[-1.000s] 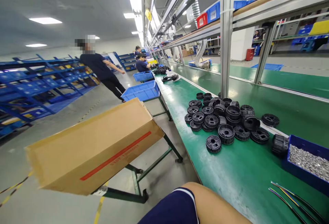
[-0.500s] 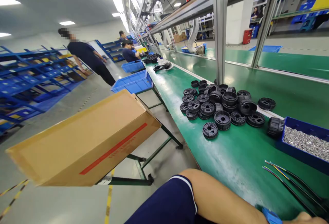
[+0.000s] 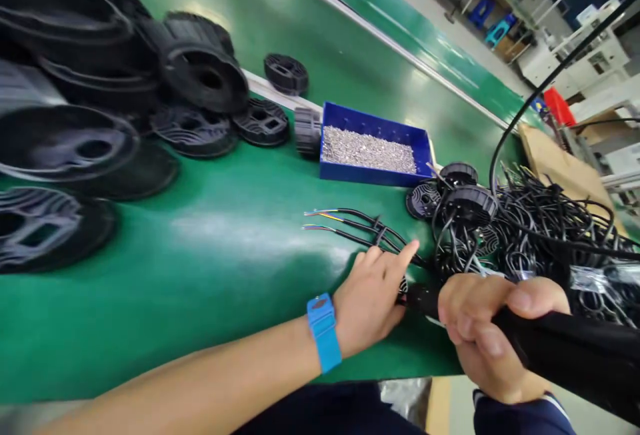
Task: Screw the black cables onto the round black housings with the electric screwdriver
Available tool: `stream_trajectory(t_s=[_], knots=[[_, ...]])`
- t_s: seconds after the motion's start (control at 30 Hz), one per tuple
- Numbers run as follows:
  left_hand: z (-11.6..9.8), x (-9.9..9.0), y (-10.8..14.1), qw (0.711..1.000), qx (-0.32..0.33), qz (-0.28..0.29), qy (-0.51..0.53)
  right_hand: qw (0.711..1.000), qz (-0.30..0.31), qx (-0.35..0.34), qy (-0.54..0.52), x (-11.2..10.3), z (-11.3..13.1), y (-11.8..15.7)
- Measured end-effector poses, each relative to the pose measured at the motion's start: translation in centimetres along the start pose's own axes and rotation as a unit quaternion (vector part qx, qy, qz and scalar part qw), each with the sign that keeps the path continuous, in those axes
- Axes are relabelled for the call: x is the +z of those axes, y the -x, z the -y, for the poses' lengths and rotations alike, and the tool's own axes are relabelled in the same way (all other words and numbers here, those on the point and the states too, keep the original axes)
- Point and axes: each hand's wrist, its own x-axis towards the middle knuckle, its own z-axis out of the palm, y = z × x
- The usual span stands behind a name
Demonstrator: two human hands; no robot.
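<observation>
My right hand (image 3: 500, 335) is wrapped round a black electric screwdriver (image 3: 575, 352), its nose pointing left toward my left hand. Wearing a blue wrist strap (image 3: 323, 330), my left hand (image 3: 373, 295) bends over a black patterned plastic cap (image 3: 403, 286), mostly hidden under the fingers; one finger stretches out. The screwdriver's front end meets the cap beside that hand, though the exact contact is covered. Just beyond my left fingers lie black cables (image 3: 350, 223) with thin coloured wire ends. A blue bin (image 3: 373, 174) of small silvery screws (image 3: 367, 150) stands behind them.
Many round black plastic caps (image 3: 193, 130) are heaped on the left of the green bench (image 3: 210, 315). Wired caps (image 3: 470, 205) and a tangle of black cables (image 3: 550, 222) occupy the right. A black cord (image 3: 545, 82) hangs at upper right.
The view has swung right and down from the aisle and the cardboard box to the bench. Both hands, the screwdriver and the cable tangle now show; before, only my left arm and part of its hand did.
</observation>
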Motion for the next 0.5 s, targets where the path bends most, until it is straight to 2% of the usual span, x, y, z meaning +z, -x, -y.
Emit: stream_trajectory(t_s=[0.1, 0.3, 0.5], knots=[[-0.3, 0.2, 0.1, 1.000, 0.004, -0.020, -0.004, 1.000, -0.015, -0.015, 0.009, 0.4, -0.3, 0.2], [-0.4, 0.1, 0.0, 1.000, 0.002, -0.027, -0.007, 0.998, 0.069, 0.012, 0.004, -1.3, 0.0, -0.2], [-0.5, 0.2, 0.1, 1.000, -0.005, -0.023, -0.004, 0.995, 0.099, 0.030, -0.001, -2.5, -0.1, -0.2]])
